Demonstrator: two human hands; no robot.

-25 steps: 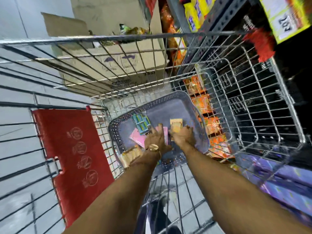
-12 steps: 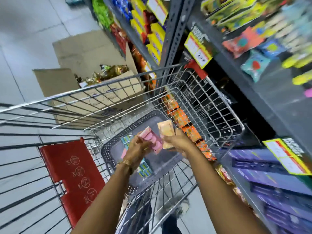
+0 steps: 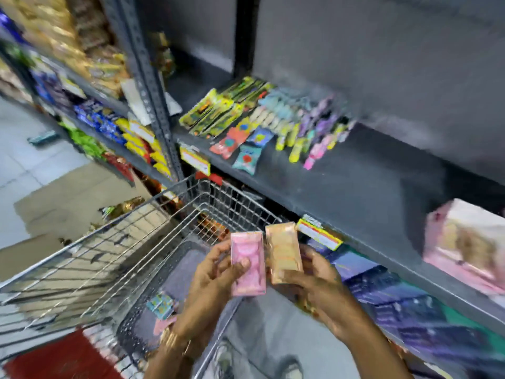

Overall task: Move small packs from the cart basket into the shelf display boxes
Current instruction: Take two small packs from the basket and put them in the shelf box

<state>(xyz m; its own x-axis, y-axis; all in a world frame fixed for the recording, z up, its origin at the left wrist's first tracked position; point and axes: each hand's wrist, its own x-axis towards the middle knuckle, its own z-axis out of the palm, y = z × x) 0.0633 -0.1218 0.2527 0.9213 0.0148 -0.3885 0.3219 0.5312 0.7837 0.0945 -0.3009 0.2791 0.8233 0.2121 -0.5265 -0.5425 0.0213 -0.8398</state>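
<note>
My left hand [image 3: 211,280] holds a pink small pack [image 3: 248,263] upright, thumb across its front. Right beside it, my right hand [image 3: 318,291] holds an orange small pack [image 3: 284,254]. Both packs hover above the right rim of the wire cart [image 3: 109,242], in front of the grey shelf [image 3: 341,181]. Down in the cart lies a grey plastic basket [image 3: 175,272] with a teal pack [image 3: 161,306] and a pink pack [image 3: 164,324] left inside. A pink display box [image 3: 464,244] sits on the shelf at the far right, blurred.
Loose colourful packets [image 3: 246,124] lie spread on the shelf's left part. Price tags [image 3: 318,232] hang on its front edge. Purple boxes [image 3: 404,302] fill the shelf below. An open cardboard box [image 3: 68,203] stands on the floor beyond the cart. The red seat flap [image 3: 54,356] is lower left.
Both hands rose out of the basket with one pack each, and my view swung up from the cart to the shelf. The packs now sit side by side above the cart rim.
</note>
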